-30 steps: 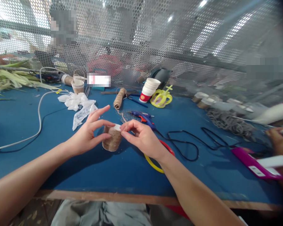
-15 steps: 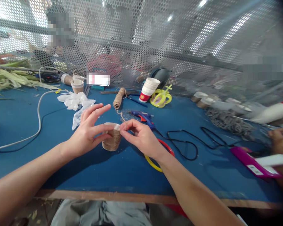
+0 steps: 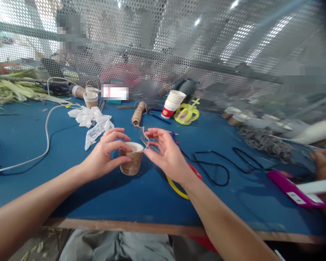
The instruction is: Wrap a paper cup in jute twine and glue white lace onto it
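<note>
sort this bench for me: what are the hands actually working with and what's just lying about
In use: twine-wrapped cup, gripped by the left hand; twine strand by the open right hand; twine spool behind it.
Lying about: stacked paper cups, yellow crown, white cable, black cable, green leaves.

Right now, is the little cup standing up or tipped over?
Standing up. The twine-wrapped cup has its white open rim facing up, and the left hand holds its side.
</note>
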{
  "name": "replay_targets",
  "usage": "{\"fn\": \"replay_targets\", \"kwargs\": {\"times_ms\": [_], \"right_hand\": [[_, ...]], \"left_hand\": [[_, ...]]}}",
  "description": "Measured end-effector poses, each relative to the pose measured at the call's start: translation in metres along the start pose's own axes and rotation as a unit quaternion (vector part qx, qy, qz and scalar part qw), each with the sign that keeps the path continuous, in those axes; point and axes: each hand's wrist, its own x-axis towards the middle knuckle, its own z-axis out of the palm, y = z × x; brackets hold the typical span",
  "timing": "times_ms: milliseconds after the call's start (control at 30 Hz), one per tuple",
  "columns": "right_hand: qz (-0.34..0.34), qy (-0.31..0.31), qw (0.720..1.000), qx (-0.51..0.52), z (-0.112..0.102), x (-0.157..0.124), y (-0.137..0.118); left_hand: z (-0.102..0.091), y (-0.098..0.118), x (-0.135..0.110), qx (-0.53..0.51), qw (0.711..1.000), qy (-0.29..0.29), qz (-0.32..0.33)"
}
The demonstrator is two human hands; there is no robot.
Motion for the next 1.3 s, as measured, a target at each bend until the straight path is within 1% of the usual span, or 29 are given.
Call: {"fn": "replay_targets", "kwargs": {"times_ms": [67,167,267,467,567,667,800,933,1100,1200,1300], "right_hand": [[-0.055,-0.001,0.996,-0.073,0.000,-0.001,-0.006],[-0.107,-0.042,0.983,-0.144,0.003,-0.003,-0.012],[-0.116,-0.050,0.980,-0.153,0.007,-0.005,-0.014],[-0.122,-0.046,0.981,-0.143,0.009,-0.005,-0.010],[-0.136,-0.043,0.979,-0.148,0.010,-0.003,-0.010],[-0.173,-0.034,0.971,-0.163,0.011,-0.002,-0.009],[-0.226,-0.021,0.952,-0.206,0.013,-0.002,-0.008],[-0.280,-0.013,0.924,-0.260,0.012,-0.002,-0.007],[-0.330,-0.013,0.891,-0.310,0.010,-0.003,-0.005],[-0.354,-0.014,0.880,-0.317,0.010,-0.003,-0.003],[-0.363,-0.013,0.876,-0.319,0.010,-0.004,-0.003]], "left_hand": [[0.001,0.001,0.000,-0.006,1.000,-0.005,0.004],[0.002,0.003,-0.001,-0.012,1.000,-0.005,0.006],[0.002,0.004,0.000,-0.020,1.000,-0.002,0.001],[0.001,0.005,0.001,-0.030,0.997,-0.010,-0.071],[0.001,0.005,0.001,-0.037,0.996,-0.015,-0.082],[0.001,0.004,0.002,-0.043,0.996,-0.018,-0.077],[0.001,0.002,0.001,-0.053,0.997,-0.018,-0.061],[0.002,0.002,0.001,-0.058,0.997,-0.015,-0.056],[0.001,0.003,0.002,-0.053,0.996,-0.008,-0.074],[0.001,0.003,0.002,-0.054,0.995,-0.004,-0.085],[0.001,0.004,0.003,-0.060,0.994,-0.006,-0.087]]}}
